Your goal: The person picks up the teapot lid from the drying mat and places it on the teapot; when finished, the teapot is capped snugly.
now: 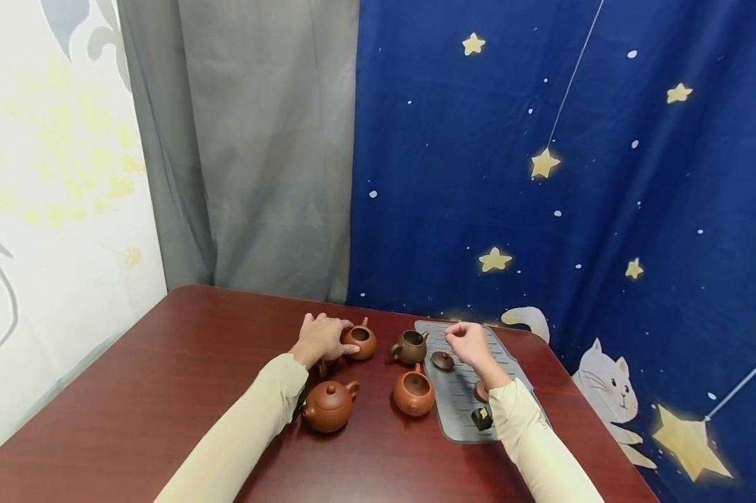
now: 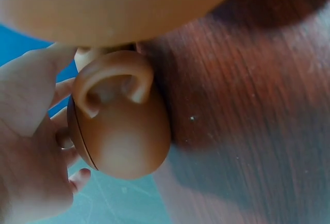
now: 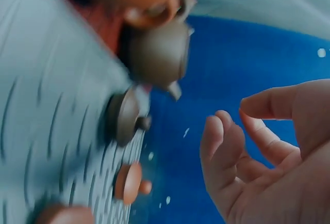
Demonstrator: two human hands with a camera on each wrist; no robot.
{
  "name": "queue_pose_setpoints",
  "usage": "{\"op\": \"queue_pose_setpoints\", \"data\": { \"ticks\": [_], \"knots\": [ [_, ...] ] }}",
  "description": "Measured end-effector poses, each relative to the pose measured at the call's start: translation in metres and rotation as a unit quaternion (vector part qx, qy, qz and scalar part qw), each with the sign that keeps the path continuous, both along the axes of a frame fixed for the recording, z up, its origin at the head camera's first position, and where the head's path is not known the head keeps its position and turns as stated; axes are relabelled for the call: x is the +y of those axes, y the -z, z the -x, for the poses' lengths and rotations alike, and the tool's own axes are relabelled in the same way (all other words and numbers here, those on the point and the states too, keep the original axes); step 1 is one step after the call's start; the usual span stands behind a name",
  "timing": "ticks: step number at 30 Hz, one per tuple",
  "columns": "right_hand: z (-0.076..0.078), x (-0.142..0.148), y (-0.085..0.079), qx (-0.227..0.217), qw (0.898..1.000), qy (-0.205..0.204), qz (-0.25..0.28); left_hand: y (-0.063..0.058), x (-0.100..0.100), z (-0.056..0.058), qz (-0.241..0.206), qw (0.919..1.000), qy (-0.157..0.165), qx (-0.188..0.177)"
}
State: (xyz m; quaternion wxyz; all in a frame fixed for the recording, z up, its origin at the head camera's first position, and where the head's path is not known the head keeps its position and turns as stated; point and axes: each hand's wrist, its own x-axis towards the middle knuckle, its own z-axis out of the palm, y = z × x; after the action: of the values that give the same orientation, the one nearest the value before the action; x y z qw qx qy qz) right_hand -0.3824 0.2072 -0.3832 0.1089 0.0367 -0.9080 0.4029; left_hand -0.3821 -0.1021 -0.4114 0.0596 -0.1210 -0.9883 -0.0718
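Observation:
In the head view my left hand (image 1: pixel 320 338) holds a lidless reddish-brown teapot (image 1: pixel 367 349) from its left side, thumb in front, a finger behind. Under that wrist is a lidded teapot (image 2: pixel 129 146), mostly hidden in the head view. Another lidded teapot (image 1: pixel 328 406) stands nearer. My right hand (image 1: pixel 471 344) hovers above a grey tray (image 1: pixel 456 434), fingers bent, with nothing seen between thumb and fingertips. Beneath it lie a dark brown lid (image 1: pixel 443 360), a small orange lid (image 2: pixel 64 137) being not there but a knob on the lidded teapot, and a reddish lid (image 1: pixel 481 390).
Left of the tray stand a dark brown lidless teapot (image 1: pixel 411 349) and an orange-brown lidless teapot (image 1: pixel 409 402). A small black object (image 1: pixel 481 418) sits on the tray's near part. Curtains (image 1: pixel 271 154) hang behind the table (image 1: pixel 164 391).

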Motion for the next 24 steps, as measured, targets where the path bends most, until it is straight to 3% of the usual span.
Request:
{"op": "queue_pose_setpoints", "data": {
  "ticks": [4,16,24],
  "knots": [
    [0.011,0.009,0.006,0.02,0.997,0.025,-0.069,-0.003,0.0,0.002,0.003,1.0,-0.002,-0.004],
    [0.03,0.028,0.015,-0.012,0.993,0.055,-0.103,-0.006,-0.002,0.005,-0.012,0.9996,-0.016,-0.02],
    [0.039,0.038,0.018,-0.057,0.991,0.027,-0.117,-0.006,0.001,0.004,-0.033,0.9988,-0.021,-0.028]
  ]
}}
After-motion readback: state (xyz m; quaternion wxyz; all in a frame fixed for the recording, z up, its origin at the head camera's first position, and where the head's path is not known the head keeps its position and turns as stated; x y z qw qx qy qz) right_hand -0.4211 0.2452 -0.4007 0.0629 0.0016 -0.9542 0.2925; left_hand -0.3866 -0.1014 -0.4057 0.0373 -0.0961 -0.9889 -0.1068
